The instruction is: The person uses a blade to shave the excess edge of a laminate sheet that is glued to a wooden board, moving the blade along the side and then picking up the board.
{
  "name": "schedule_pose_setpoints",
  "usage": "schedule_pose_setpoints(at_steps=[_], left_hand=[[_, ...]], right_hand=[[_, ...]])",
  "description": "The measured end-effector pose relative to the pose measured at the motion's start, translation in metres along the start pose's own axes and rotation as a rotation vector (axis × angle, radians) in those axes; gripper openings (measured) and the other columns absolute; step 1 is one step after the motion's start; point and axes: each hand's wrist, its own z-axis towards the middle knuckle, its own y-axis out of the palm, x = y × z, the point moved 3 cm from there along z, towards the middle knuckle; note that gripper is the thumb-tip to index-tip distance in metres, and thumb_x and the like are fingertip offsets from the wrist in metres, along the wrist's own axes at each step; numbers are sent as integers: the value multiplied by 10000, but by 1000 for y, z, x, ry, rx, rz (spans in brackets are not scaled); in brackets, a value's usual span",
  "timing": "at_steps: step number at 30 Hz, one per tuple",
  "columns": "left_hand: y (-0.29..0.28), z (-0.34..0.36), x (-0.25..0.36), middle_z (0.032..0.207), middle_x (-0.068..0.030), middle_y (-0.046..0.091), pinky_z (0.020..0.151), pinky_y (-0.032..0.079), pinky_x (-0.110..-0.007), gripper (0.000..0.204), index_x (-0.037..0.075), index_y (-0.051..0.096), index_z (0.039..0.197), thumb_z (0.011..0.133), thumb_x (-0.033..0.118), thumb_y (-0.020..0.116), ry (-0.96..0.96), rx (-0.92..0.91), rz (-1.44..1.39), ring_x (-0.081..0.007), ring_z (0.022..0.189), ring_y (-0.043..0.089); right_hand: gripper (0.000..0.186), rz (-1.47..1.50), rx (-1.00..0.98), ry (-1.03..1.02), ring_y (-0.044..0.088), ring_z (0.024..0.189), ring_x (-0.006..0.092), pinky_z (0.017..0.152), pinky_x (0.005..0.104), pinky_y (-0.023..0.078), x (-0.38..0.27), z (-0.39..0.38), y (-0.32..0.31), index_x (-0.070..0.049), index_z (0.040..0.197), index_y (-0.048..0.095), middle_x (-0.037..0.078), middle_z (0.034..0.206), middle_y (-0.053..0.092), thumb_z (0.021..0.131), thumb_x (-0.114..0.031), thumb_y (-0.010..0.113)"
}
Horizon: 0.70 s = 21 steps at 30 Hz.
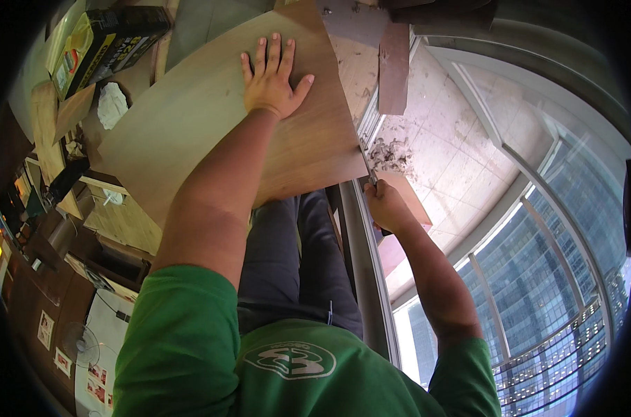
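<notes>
A large wood-grain board (204,118) lies in front of me, its near edge over my legs. My left hand (274,90) presses flat on its far part, fingers spread and thumb out to the right. Beside the board's right corner, my right hand (389,206) is closed around a slim tool (372,175). The tool's narrow metallic end points away from me, close to the board's right edge. A dark end shows below the fist. Most of the tool is hidden by my fingers, so its exact kind is unclear.
A metal door track (372,278) runs along my right. Beyond it are grey debris (392,154), a brown offcut (393,69) and tall glass panes (548,201). At the far left stand a black-and-yellow box (114,48), crumpled white paper (112,105) and wood pieces (46,118).
</notes>
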Motion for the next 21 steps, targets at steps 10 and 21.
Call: schedule_pose_setpoints(at_steps=[10, 21], left_hand=[[-1, -1, 0, 1728, -68, 130, 1263, -8, -577, 841, 232, 218, 1647, 968, 690, 408, -6, -19, 24, -307, 1591, 75], [-2, -4, 0, 1727, -77, 133, 1257, -5, -588, 832, 222, 235, 1643, 974, 682, 412, -7, -24, 43, -307, 1590, 82]], right_hand=[[433, 9, 46, -89, 627, 492, 329, 518, 450, 496, 0, -6, 6, 39, 966, 546, 238, 619, 593, 1077, -371, 465], [440, -85, 51, -79, 668, 730, 507, 688, 556, 519, 47, -24, 17, 66, 945, 549, 328, 743, 641, 1053, -355, 485]])
